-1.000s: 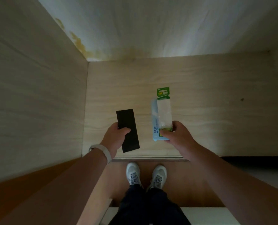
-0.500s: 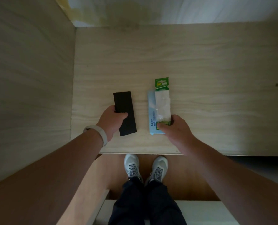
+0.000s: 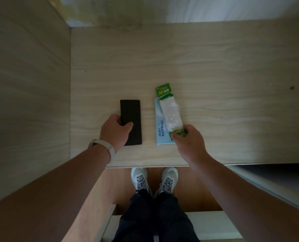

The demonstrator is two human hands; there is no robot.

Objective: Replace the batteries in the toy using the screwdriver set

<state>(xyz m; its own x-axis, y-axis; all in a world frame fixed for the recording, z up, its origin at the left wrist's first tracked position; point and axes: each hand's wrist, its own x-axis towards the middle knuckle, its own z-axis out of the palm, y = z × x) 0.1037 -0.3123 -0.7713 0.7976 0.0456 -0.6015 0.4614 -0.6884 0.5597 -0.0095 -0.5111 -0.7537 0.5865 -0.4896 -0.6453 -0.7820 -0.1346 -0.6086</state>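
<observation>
Left hand [image 3: 116,130] gripped the black case [image 3: 132,116] on the counter [image 3: 215,84]; right hand [image 3: 189,142] pinched the battery pack [image 3: 170,112] over a blue box [image 3: 158,130].

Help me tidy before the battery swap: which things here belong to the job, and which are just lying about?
For the job: battery pack, pinched by the right hand; light blue box marked 24, beneath it; black flat case, gripped by the left hand (contents hidden).
Not for it: wristband; white shoes; dark spot on the tabletop.
</observation>
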